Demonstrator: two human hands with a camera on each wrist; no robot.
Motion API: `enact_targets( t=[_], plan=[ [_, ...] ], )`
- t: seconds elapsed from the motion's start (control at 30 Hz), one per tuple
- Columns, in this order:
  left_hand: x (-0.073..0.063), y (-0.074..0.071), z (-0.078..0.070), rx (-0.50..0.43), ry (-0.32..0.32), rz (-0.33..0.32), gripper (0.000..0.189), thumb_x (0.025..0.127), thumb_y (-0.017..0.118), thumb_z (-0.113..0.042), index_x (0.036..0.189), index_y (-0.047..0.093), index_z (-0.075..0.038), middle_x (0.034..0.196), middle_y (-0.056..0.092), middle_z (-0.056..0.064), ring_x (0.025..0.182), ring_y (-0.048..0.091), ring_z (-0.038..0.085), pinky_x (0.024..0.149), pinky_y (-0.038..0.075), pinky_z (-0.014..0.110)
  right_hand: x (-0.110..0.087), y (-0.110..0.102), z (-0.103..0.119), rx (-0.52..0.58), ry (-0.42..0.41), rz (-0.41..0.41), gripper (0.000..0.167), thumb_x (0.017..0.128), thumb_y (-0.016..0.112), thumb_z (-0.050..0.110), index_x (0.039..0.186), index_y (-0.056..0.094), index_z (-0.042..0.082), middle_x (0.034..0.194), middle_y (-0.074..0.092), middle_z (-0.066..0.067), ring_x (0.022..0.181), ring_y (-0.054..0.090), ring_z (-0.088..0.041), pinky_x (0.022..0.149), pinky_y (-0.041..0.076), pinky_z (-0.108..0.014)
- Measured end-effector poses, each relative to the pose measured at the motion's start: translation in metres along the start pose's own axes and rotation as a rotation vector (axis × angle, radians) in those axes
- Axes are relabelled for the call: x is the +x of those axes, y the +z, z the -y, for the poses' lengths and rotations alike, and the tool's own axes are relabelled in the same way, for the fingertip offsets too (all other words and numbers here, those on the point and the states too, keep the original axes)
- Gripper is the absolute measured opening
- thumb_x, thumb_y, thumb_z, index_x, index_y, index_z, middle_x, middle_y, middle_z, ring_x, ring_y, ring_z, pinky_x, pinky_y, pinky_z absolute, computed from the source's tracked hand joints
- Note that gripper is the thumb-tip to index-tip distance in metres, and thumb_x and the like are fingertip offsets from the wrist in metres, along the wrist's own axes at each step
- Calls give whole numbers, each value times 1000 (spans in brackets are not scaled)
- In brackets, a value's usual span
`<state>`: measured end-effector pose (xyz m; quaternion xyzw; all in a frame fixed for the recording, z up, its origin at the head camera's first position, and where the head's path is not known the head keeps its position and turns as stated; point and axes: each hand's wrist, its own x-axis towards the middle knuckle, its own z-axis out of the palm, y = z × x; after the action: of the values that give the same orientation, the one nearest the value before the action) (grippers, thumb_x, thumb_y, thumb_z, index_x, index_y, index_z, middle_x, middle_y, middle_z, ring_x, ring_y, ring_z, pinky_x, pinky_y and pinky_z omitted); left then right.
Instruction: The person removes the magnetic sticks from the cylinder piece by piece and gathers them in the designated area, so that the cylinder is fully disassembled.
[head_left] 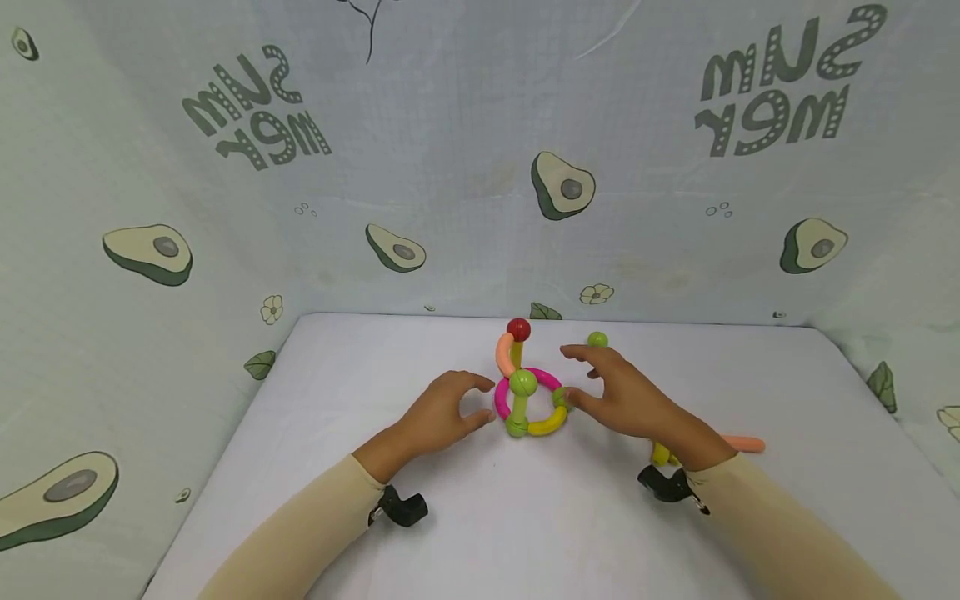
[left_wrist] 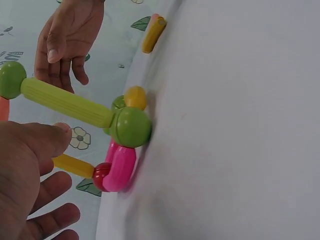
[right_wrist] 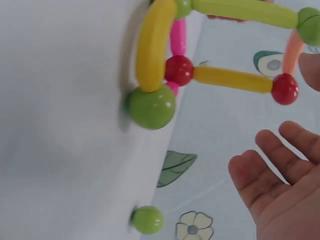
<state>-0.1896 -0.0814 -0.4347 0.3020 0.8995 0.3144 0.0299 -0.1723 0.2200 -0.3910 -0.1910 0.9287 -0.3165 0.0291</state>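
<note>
A toy frame of coloured rods and balls stands on the table, between my two hands. Its base ring joins magenta curved rods (head_left: 501,400) and a yellow curved rod (head_left: 550,423) through balls. A light green rod (left_wrist: 67,102) and a straight yellow rod (right_wrist: 232,80) rise from the ring. An orange curved rod (head_left: 505,357) links their tops, a green ball (head_left: 523,382) and a red ball (head_left: 518,329). My left hand (head_left: 442,414) is left of the frame, fingers spread, holding nothing. To the right, my right hand (head_left: 628,396) has loosely bent fingers and grips nothing.
A loose green ball (right_wrist: 148,220) lies on the table beyond my right hand. By my right wrist lie an orange rod (head_left: 744,443) and yellow pieces (head_left: 661,454), partly hidden. A printed cloth (head_left: 465,167) hangs behind the white table (head_left: 360,350).
</note>
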Motion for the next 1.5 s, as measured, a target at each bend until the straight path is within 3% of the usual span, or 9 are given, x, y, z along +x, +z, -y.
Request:
enact_targets(
  t=[0.2, 0.37, 0.63, 0.83, 0.93, 1.13, 1.37, 1.5],
  plan=[
    [11, -18, -6, -76, -17, -92, 62, 93, 78, -25, 148, 51, -11, 140, 59, 5, 125, 56, 21, 103, 49, 41, 11, -5, 16, 27, -5, -29, 70, 96, 73, 33, 155, 41, 15, 154, 42, -15, 121, 57, -42, 83, 58, -54],
    [20, -27, -10, -141, 47, -126, 65, 94, 77, -22, 152, 47, -16, 146, 54, 5, 127, 55, 22, 102, 50, 43, 24, -8, 30, 48, -93, -25, 75, 96, 72, 38, 158, 37, 14, 159, 38, -13, 121, 56, -39, 86, 57, -56],
    [28, -31, -10, -156, 151, -63, 55, 98, 71, -18, 150, 51, -19, 152, 50, -2, 141, 44, 20, 113, 40, 45, 42, -8, 38, 28, -203, 38, 81, 96, 71, 43, 160, 34, 12, 167, 26, -10, 149, 28, -37, 106, 45, -56],
    [30, -28, -9, -182, 175, -29, 56, 99, 70, -17, 151, 51, -20, 154, 48, -1, 144, 40, 20, 117, 34, 45, 48, -2, 36, 30, -208, 84, 77, 96, 69, 48, 159, 38, 15, 168, 24, -4, 154, 17, -34, 112, 29, -68],
    [31, -27, -9, -205, 195, -22, 57, 99, 71, -15, 151, 51, -18, 155, 47, -2, 146, 38, 19, 118, 32, 44, 49, 1, 34, 52, -202, 92, 75, 97, 69, 47, 158, 39, 15, 168, 24, -3, 154, 17, -32, 114, 27, -67],
    [33, -27, -11, -216, 190, -17, 51, 98, 72, -15, 146, 56, -17, 155, 47, 2, 146, 38, 22, 117, 34, 47, 47, 1, 33, 83, -197, 82, 78, 95, 72, 44, 159, 37, 16, 168, 24, -1, 153, 19, -31, 115, 28, -64],
    [34, -28, -13, -191, 170, -29, 44, 96, 74, -15, 138, 61, -14, 153, 49, 6, 143, 42, 25, 115, 36, 49, 45, 1, 35, 85, -170, 91, 80, 94, 73, 45, 160, 36, 19, 169, 22, 2, 152, 22, -32, 107, 42, -60],
    [35, -28, -15, -174, 172, -38, 38, 96, 74, -15, 132, 64, -15, 150, 51, 5, 141, 44, 24, 113, 39, 48, 45, 1, 35, 80, -176, 93, 81, 94, 73, 46, 160, 35, 18, 168, 23, 0, 153, 21, -33, 109, 39, -63]
  ],
)
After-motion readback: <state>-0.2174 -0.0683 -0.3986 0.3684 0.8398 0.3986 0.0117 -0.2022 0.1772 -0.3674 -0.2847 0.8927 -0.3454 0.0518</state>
